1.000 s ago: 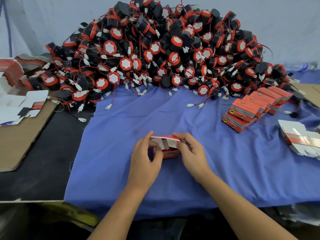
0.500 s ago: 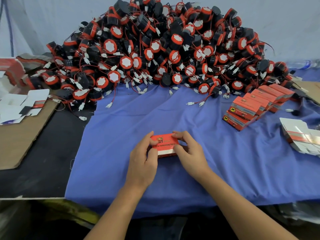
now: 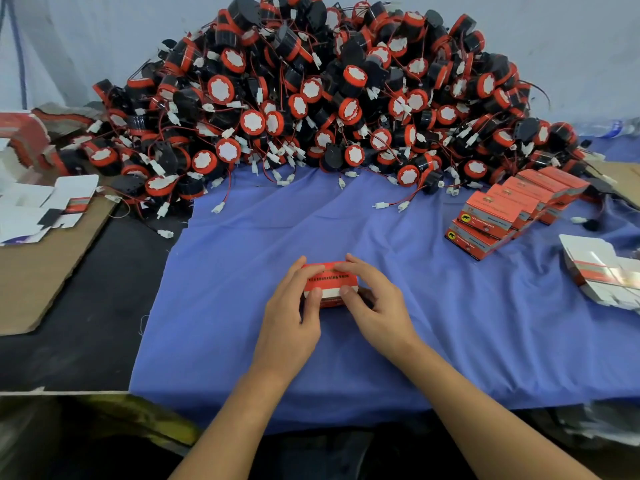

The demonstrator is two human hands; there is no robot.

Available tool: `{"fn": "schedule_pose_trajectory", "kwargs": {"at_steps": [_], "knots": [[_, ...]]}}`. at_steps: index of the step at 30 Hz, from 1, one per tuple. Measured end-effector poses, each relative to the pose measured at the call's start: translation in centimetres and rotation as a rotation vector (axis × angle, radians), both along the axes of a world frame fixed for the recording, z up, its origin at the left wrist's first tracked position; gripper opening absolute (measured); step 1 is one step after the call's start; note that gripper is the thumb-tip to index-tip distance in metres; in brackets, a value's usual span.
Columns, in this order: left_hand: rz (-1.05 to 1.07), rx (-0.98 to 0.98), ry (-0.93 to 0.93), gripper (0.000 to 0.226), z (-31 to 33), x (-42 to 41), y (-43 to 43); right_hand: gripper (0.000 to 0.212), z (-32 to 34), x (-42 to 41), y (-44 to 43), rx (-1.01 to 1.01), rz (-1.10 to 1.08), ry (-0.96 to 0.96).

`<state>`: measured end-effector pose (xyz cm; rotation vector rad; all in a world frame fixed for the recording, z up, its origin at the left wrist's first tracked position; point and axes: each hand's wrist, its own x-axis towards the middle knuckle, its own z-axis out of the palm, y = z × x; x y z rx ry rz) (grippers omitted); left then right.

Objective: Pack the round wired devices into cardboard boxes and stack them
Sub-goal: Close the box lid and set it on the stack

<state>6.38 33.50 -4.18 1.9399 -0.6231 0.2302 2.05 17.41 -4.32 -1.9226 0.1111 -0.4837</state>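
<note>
Left hand (image 3: pixel 289 313) and right hand (image 3: pixel 375 306) pinch a flat red cardboard box (image 3: pixel 330 282) between thumbs and fingers, resting on wrinkled blue cloth (image 3: pixel 242 271).

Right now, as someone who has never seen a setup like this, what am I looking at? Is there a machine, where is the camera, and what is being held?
There is no machine here. These are a person's two bare hands, seen by one wide camera worn on the head, looking forward and down, so this is the only view.

The left hand and right hand together hold a small red cardboard box with printed lettering, over a blue cloth spread on the table.

Behind it lies a big heap of round black-and-red wired devices with white plugs. To the right are closed red boxes, already stacked in rows. Nearer the edge lie flat white unfolded box blanks. At the left, more white blanks lie partly on a brown cardboard sheet.
</note>
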Motion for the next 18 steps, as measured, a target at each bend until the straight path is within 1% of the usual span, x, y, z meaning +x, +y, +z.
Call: {"fn": "schedule_pose_trajectory", "kwargs": {"at_steps": [4,6,8,11,14,16,18], "knots": [[0.029,-0.023,0.036,0.027,0.0,0.2,-0.1,0.038,-0.4,0.2,-0.1,-0.061,-0.023,-0.066],[0.042,-0.057,0.06,0.025,0.2,0.1,-0.1,0.037,-0.5,0.3,-0.1,-0.069,-0.048,-0.086],[0.065,-0.047,0.049,0.024,0.4,0.1,-0.1,0.038,-0.7,0.4,-0.2,-0.102,-0.077,-0.121],[0.119,0.044,-0.033,0.027,0.3,-0.2,-0.2,0.033,-1.1,0.3,-0.4,-0.151,-0.086,-0.139],[0.178,0.175,-0.19,0.029,0.0,-0.6,-0.2,0.031,-1.0,0.0,-0.3,-0.203,-0.09,-0.104],[0.195,0.293,-0.3,0.031,-0.2,-0.8,-0.2,0.032,-0.9,-0.3,0.0,-0.29,-0.092,-0.088],[0.194,0.402,-0.368,0.035,-0.2,-1.0,-0.1,0.034,-1.0,-0.5,0.4,-0.409,-0.099,-0.109]]}}
